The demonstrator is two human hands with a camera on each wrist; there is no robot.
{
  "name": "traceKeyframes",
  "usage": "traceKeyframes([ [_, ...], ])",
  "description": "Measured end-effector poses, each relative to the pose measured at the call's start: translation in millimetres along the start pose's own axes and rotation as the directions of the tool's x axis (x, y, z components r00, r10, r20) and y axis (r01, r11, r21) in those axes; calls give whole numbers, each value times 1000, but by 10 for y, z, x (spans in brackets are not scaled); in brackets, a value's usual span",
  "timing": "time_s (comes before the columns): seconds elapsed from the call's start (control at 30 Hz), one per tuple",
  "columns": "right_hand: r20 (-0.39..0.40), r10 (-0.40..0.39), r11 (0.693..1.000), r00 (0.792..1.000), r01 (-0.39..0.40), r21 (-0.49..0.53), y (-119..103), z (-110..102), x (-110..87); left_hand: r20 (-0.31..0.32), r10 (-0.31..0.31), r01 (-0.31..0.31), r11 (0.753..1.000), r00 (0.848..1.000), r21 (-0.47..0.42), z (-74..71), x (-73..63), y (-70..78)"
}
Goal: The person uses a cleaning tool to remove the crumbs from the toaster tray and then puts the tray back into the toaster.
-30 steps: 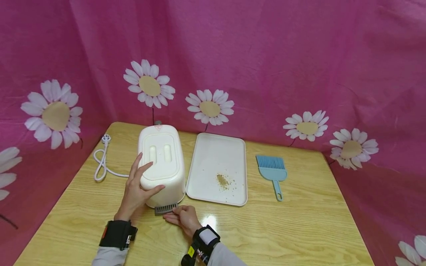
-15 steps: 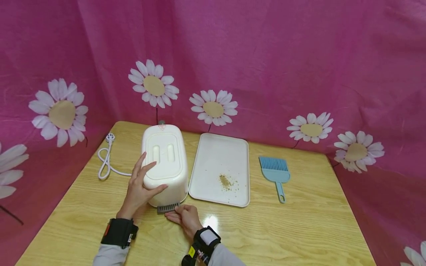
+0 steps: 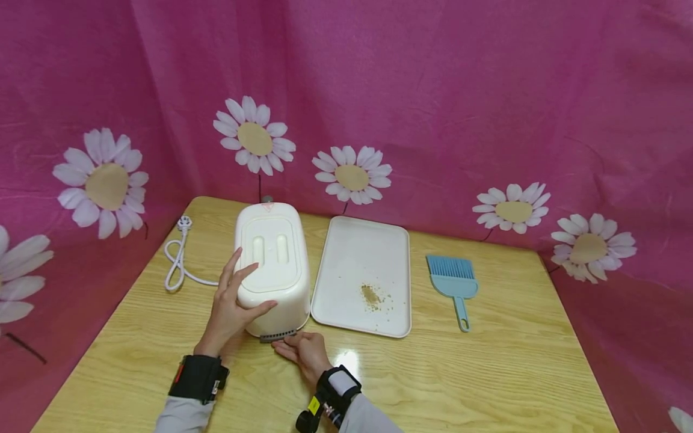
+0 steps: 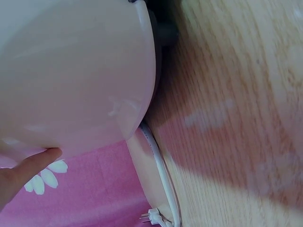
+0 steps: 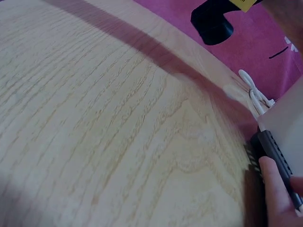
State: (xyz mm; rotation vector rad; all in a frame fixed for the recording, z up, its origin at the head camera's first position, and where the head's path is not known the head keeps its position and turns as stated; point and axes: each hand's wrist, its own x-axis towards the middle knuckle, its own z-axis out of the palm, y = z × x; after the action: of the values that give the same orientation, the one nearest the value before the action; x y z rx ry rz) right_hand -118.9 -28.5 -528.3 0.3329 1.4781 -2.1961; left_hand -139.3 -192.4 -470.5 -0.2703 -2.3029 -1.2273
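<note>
A white toaster (image 3: 278, 228) with two long recesses in its lid stands on the left part of the table. My left hand (image 3: 230, 313) rests on its near left corner, fingers spread on the lid and thumb on the front end. At the foot of that end, a dark grey slotted crumb tray (image 3: 278, 337) sticks out a little. My right hand (image 3: 308, 353) pinches the crumb tray, with thumb above and fingers beneath. In the right wrist view the tray (image 5: 278, 158) lies close against the toaster's white wall. Its inner part is hidden.
Right of the toaster lies a white tray (image 3: 360, 246) with a small heap of brown crumbs (image 3: 371, 296). Farther right is a blue brush and dustpan set (image 3: 455, 285). The toaster's white cord (image 3: 177, 261) and plug lie on the left. Flowered pink cloth backs the table.
My right hand has pushed the crumb tray farther under the toaster, so less of it shows. My left hand stays on the toaster. The head view has shifted slightly.
</note>
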Motion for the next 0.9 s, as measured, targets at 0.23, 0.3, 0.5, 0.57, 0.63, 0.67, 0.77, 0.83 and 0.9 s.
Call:
traceKeyframes([
  [0.23, -9, 48, 998, 999, -48, -42, -73, 12, 40, -22, 33, -33, 999, 999, 7, 4, -4, -3],
  [0.3, -7, 65, 998, 998, -65, -22, -90, 11, 58, -24, 35, -35, 999, 999, 4, 6, -8, -4],
  [0.5, 4, 87, 995, 996, -87, 41, -114, -7, 85, -29, 35, -35, 999, 999, 1, 23, -27, 1],
  [0.57, 5, 105, 992, 995, -105, 73, -123, -10, 72, -25, 33, -33, 999, 999, 7, 23, -29, 3],
  [0.63, 16, 146, 978, 989, -147, 146, -146, -3, 48, -18, 28, -28, 1000, 999, 10, 14, -25, 2],
  [0.67, 30, 166, 968, 986, -169, 185, -165, 2, 31, -14, 27, -27, 1000, 1000, 10, 12, -21, -2],
  [0.77, 96, 237, 913, 967, -255, 318, -240, 14, -28, -4, 22, -22, 1000, 1000, 9, 6, -12, -14],
  [0.83, 145, 283, 867, 948, -318, 383, -291, 13, -53, -4, 18, -18, 1000, 1000, 9, 4, -10, -14],
  [0.9, 185, 319, 825, 929, -368, 428, -336, 7, -60, -5, 17, -17, 1000, 1000, 12, 4, -11, -15],
])
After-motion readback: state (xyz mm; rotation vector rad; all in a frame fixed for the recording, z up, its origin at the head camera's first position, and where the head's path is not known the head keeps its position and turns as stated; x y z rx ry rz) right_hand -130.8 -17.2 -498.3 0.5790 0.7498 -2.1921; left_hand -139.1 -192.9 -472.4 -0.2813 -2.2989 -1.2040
